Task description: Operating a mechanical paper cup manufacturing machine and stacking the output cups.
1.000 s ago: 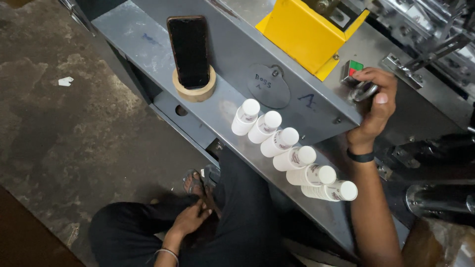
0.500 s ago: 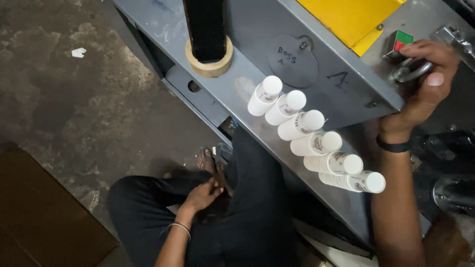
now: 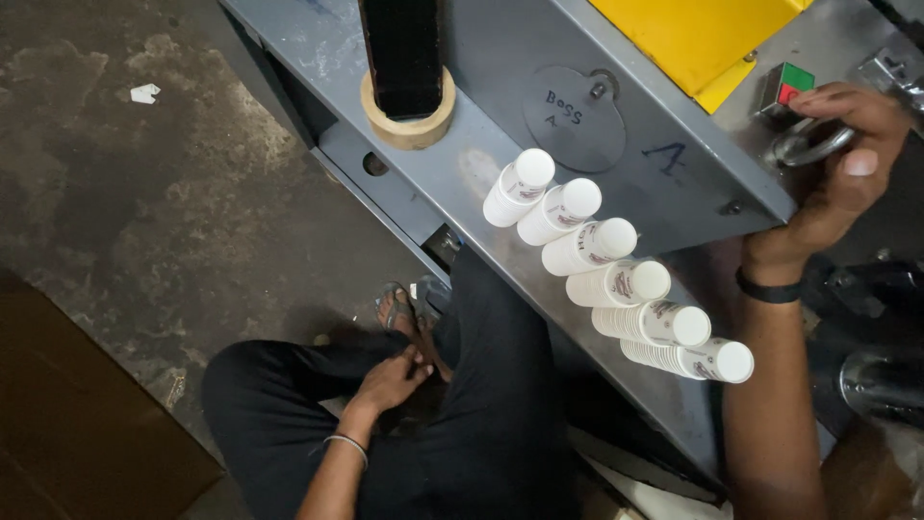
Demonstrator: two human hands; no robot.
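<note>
**Right hand closed on machine handle; left hand at the sandal**

The grey machine panel (image 3: 500, 67) fills the upper centre and right of the frame, with a yellow cover (image 3: 693, 34) at its top edge. Six stacks of white paper cups (image 3: 616, 265) lie in a diagonal row on the panel's lower ledge, centre to lower right. A roll of tape (image 3: 409, 120) stands at upper centre with a dark phone (image 3: 399, 43) upright in it. My right hand (image 3: 847, 164), upper right, is closed around the metal handle (image 3: 804, 144), just beside a red-and-green switch (image 3: 789, 87). My left hand (image 3: 390, 380), lower centre, rests fingers curled against my sandal (image 3: 399, 308); I cannot tell whether it grips anything.
</note>
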